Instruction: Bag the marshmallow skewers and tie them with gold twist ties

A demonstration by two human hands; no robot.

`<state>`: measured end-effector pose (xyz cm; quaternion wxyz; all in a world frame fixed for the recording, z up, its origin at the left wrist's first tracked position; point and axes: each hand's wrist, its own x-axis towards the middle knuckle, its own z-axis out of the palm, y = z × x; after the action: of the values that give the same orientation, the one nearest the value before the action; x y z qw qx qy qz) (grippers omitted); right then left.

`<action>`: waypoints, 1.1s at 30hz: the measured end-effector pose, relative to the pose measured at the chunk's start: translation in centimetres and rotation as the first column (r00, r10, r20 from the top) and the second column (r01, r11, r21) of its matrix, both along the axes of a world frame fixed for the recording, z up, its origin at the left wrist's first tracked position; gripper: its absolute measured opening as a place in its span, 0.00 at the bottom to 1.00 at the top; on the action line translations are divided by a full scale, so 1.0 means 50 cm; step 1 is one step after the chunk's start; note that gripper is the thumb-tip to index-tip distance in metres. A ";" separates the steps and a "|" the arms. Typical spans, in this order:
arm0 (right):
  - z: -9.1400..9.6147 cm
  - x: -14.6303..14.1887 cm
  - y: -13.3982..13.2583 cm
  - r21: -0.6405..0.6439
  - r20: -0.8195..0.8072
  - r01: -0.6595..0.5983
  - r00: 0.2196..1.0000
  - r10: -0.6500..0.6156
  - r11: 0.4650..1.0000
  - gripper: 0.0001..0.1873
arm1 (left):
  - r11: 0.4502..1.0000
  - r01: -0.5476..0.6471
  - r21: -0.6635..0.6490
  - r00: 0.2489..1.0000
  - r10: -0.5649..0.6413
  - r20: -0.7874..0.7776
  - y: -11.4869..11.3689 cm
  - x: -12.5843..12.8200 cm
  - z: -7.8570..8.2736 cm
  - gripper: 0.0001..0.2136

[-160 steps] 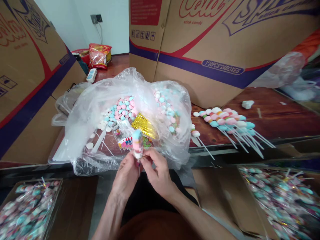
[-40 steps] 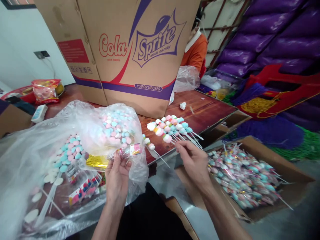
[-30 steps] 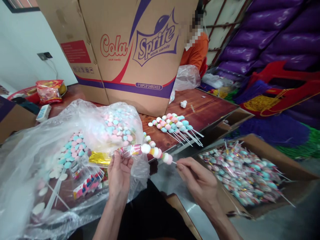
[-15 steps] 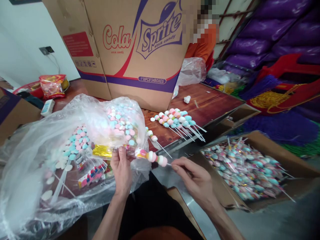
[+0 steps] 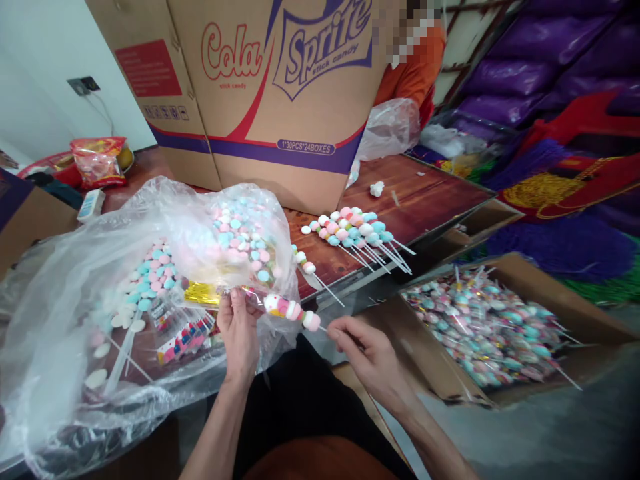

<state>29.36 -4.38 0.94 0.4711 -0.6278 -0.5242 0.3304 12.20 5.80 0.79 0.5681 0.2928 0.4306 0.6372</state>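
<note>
My left hand (image 5: pixel 239 333) pinches a small clear printed wrapper sleeve (image 5: pixel 251 295) just in front of the big plastic bag. My right hand (image 5: pixel 361 347) pinches the white stick of a marshmallow candy skewer (image 5: pixel 293 311) whose pink and white pieces are partly inside the sleeve's mouth. A pile of bare skewers (image 5: pixel 350 230) lies on the wooden table (image 5: pixel 430 200) to the right. The big clear plastic bag (image 5: pixel 100 293) holds loose pink, blue and white candies, gold twist ties (image 5: pixel 203 295) and printed sleeves (image 5: pixel 183 333).
A tall Cola Sprite carton (image 5: pixel 270 87) stands behind the table. A cardboard box (image 5: pixel 505 333) full of wrapped skewers sits at the right. A person in orange (image 5: pixel 413 67) is partly hidden behind the carton. Purple sacks (image 5: pixel 545 60) fill the back right.
My right hand took a skewer from the pile on the table, brought it to my left hand and has pushed its candy end farther into the sleeve.
</note>
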 end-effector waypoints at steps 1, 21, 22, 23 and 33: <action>0.001 -0.002 -0.001 -0.013 -0.007 0.001 1.000 -0.001 1.000 0.14 | 1.000 0.005 -0.011 1.000 -0.004 0.011 -0.002 0.001 0.000 0.18; -0.031 -0.060 -0.009 0.095 0.040 -0.129 0.991 0.126 0.987 0.12 | 0.956 0.263 -0.130 0.956 -0.240 0.168 -0.035 0.012 0.013 0.15; -0.025 -0.060 -0.009 0.027 -0.051 -0.128 0.990 0.130 0.991 0.14 | 0.955 0.266 -0.129 0.955 -0.243 0.170 -0.033 0.011 0.014 0.15; -0.020 -0.060 -0.008 -0.031 -0.142 -0.127 0.982 0.122 0.991 0.15 | 0.953 0.276 -0.124 0.953 -0.253 0.168 -0.032 0.011 0.014 0.15; -0.031 -0.074 0.017 0.086 -0.203 -0.027 0.978 0.044 0.996 0.12 | 0.901 0.408 -0.146 0.912 -0.397 0.101 -0.029 0.007 0.006 0.15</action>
<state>25.68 -3.53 -0.61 0.5422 -0.5609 -0.4973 0.3797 12.56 4.33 1.11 0.7240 0.3060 0.3919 0.4781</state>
